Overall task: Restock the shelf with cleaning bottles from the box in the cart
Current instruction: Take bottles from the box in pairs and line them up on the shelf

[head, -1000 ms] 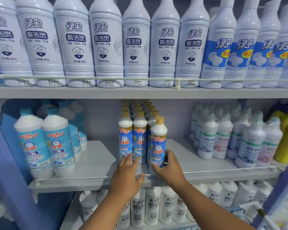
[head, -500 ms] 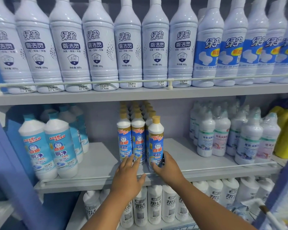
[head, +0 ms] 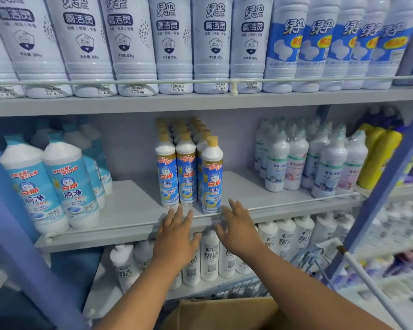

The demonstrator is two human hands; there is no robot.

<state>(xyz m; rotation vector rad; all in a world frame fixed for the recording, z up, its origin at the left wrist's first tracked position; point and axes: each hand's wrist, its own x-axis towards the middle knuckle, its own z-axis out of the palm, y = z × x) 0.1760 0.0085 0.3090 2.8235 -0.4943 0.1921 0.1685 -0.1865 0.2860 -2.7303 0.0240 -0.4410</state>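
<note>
Three rows of bottles stand on the shelf, both hands spread and empty, while the box probably holds more.

Bare middle shelf is lying open left and right of the gold-capped bottles; a rail is guarding its near edge, and the upper shelf is capping headroom.
</note>
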